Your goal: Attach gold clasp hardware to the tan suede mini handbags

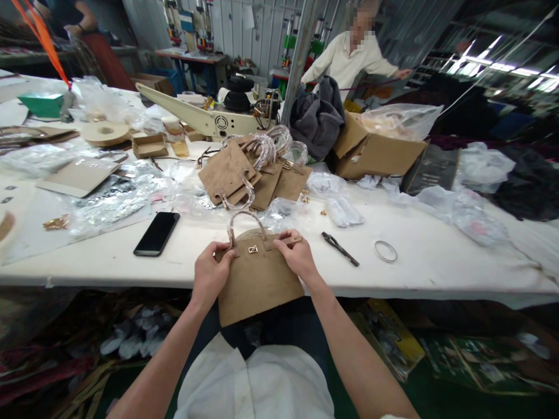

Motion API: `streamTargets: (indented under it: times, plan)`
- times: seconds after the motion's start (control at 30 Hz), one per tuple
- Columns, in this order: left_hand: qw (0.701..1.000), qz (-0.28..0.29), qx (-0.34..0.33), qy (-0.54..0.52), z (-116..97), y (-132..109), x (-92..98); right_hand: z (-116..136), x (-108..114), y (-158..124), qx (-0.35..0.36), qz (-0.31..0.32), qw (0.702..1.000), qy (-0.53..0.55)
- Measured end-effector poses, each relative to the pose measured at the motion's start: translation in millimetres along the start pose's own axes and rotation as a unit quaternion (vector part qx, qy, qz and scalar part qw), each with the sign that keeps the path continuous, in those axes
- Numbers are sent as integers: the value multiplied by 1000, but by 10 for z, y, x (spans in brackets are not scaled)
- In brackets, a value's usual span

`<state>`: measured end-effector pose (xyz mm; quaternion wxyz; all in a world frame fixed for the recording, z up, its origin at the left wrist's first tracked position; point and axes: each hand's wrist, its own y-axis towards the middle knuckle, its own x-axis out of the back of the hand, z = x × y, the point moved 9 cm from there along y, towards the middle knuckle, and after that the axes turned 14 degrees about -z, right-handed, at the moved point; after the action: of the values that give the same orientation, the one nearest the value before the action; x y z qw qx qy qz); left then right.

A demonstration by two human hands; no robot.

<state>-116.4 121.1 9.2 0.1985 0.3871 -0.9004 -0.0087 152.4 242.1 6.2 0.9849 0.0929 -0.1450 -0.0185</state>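
Both hands, left hand [211, 273] and right hand [297, 253], grip the small tan suede handbag [257, 282] at the white table [437, 262] edge, fingers closed on it.

White top [255, 381] over dark blue trousers [279, 329], 2 forearms bare from elbow to wrist.
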Motion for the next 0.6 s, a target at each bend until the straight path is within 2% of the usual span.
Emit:
streamTargets:
  times: [0.1, 0.3, 0.4, 0.5, 0.6]
  plan:
    - [1000, 5, -6, 21, -7, 7, 9, -18, -6, -14, -8, -4, 1000, -6]
    - [998, 53, -6, 16, -42, 14, -28, -19, 4, -62, 12, -13, 1000, -1]
    - [998, 45, 0, 33, -7, -7, -18, -21, -4, -63, 6, -12, 1000, 7]
    - [998, 23, 54, -36, 66, -35, -8, -16, -12, -59, 3, -8, 1000, 4]
    - [982, -23, 130, -134, 102, -54, 31, -3, 17, -69, 5, -22, 1000, 8]
